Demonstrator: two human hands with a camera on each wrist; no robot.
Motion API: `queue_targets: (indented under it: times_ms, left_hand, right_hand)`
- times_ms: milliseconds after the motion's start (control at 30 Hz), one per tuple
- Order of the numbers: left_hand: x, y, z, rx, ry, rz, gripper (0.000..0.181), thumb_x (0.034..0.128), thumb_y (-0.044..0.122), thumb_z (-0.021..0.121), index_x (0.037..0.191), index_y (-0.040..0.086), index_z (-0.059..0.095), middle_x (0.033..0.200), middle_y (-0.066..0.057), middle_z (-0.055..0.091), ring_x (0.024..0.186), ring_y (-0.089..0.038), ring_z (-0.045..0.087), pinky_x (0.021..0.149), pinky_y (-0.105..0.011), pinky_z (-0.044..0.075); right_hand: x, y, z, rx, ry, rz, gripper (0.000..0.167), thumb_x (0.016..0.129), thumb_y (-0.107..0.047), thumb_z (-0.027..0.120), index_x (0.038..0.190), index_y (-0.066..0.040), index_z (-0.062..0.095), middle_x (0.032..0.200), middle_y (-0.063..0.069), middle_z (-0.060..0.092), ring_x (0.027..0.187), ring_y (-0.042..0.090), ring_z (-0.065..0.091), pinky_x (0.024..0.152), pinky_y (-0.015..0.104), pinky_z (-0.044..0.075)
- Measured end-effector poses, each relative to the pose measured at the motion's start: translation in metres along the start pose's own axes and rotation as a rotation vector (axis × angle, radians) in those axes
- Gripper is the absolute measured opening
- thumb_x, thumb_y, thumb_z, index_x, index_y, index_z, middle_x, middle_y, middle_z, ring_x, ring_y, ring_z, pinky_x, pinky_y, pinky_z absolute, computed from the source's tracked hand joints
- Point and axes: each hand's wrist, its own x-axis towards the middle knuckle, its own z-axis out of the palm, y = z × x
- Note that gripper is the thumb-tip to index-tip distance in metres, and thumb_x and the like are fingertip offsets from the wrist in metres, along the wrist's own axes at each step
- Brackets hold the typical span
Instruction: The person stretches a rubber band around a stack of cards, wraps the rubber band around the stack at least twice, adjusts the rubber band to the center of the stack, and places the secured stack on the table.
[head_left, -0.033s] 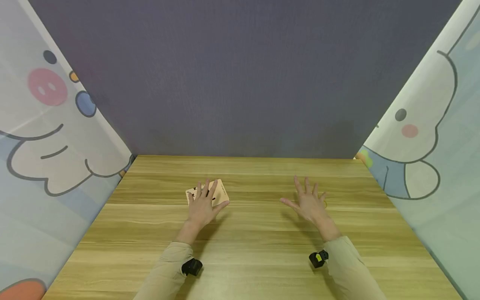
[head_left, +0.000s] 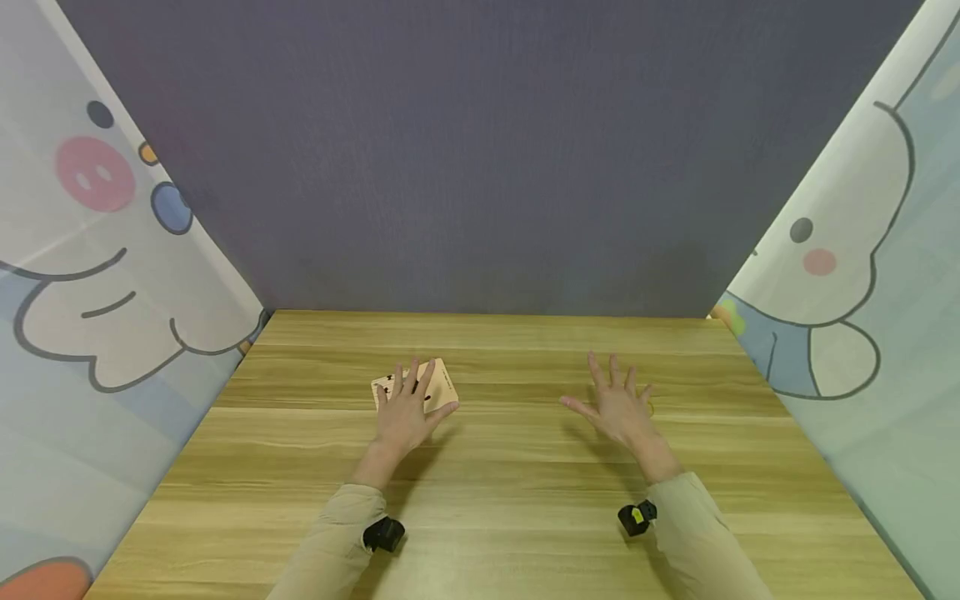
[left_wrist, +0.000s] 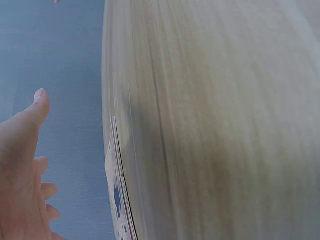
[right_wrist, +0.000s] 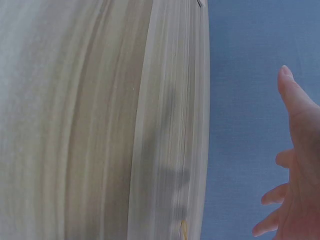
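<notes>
Playing cards [head_left: 442,385] with black markings lie on the table, partly hidden beneath my left hand [head_left: 405,417]. That hand is spread, palm down, and the left wrist view shows it raised above the tabletop, apart from the cards [left_wrist: 118,185]. On the other side my right hand [head_left: 621,412] also hovers with fingers spread and nothing in it. Close by its little finger, a thin yellow loop, like a rubber band [head_left: 651,409], is mostly covered by the hand. A bit of this loop [right_wrist: 184,230] shows at the bottom of the right wrist view.
The wood-grain table [head_left: 495,500] ends at a dark grey panel [head_left: 487,167] at the back. Printed cartoon curtains [head_left: 150,317] flank it on both sides. Each sleeve carries a black wrist camera [head_left: 384,534].
</notes>
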Motion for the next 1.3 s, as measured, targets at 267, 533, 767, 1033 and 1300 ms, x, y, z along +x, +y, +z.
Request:
queue_targets:
  times_ms: [267, 533, 767, 1033, 1300]
  left_hand:
    - [0.001, 0.000, -0.001, 0.002, -0.001, -0.003, 0.082, 0.0801, 0.067, 0.040, 0.143, 0.024, 0.008, 0.147, -0.008, 0.008, 0.132, -0.031, 0.002, 0.100, -0.067, 0.015]
    - [0.000, -0.002, -0.003, -0.021, 0.028, 0.001, 0.082, 0.0794, 0.067, 0.040, 0.143, 0.023, 0.012, 0.146, -0.008, 0.011, 0.132, -0.033, 0.004, 0.100, -0.068, 0.015]
    - [-0.005, -0.005, -0.005, -0.075, 0.056, -0.008, 0.083, 0.0789, 0.069, 0.037, 0.143, 0.022, 0.014, 0.147, -0.008, 0.010, 0.132, -0.033, 0.004, 0.100, -0.067, 0.014]
    - [-0.012, -0.011, -0.004, -0.172, 0.135, -0.014, 0.077, 0.0834, 0.060, 0.042, 0.143, 0.019, 0.015, 0.145, -0.013, 0.018, 0.129, -0.039, 0.014, 0.095, -0.069, 0.023]
    - [-0.020, -0.021, -0.001, -0.358, 0.234, -0.045, 0.070, 0.0871, 0.045, 0.050, 0.138, 0.004, 0.027, 0.139, -0.023, 0.027, 0.122, -0.047, 0.026, 0.099, -0.060, 0.029]
  right_hand:
    - [-0.001, -0.002, -0.002, 0.008, -0.003, 0.000, 0.091, 0.079, -0.067, 0.040, 0.143, -0.015, 0.003, 0.141, 0.030, 0.005, 0.119, 0.059, 0.004, 0.084, 0.081, 0.004]
    - [-0.002, -0.001, -0.003, 0.039, 0.003, 0.013, 0.093, 0.079, -0.067, 0.043, 0.143, -0.015, 0.001, 0.142, 0.029, 0.003, 0.120, 0.057, 0.003, 0.086, 0.080, 0.003]
    - [-0.002, 0.003, -0.001, 0.115, 0.051, 0.022, 0.089, 0.081, -0.062, 0.044, 0.143, -0.016, 0.001, 0.142, 0.028, 0.006, 0.122, 0.055, 0.005, 0.088, 0.079, 0.007]
    - [-0.005, 0.009, 0.000, 0.188, 0.207, -0.020, 0.076, 0.086, -0.049, 0.049, 0.140, -0.003, 0.020, 0.133, 0.031, 0.029, 0.116, 0.050, 0.031, 0.089, 0.072, 0.026]
    - [-0.009, 0.020, 0.002, 0.299, 0.293, -0.032, 0.063, 0.089, -0.033, 0.053, 0.134, 0.005, 0.031, 0.125, 0.033, 0.039, 0.107, 0.050, 0.041, 0.090, 0.062, 0.037]
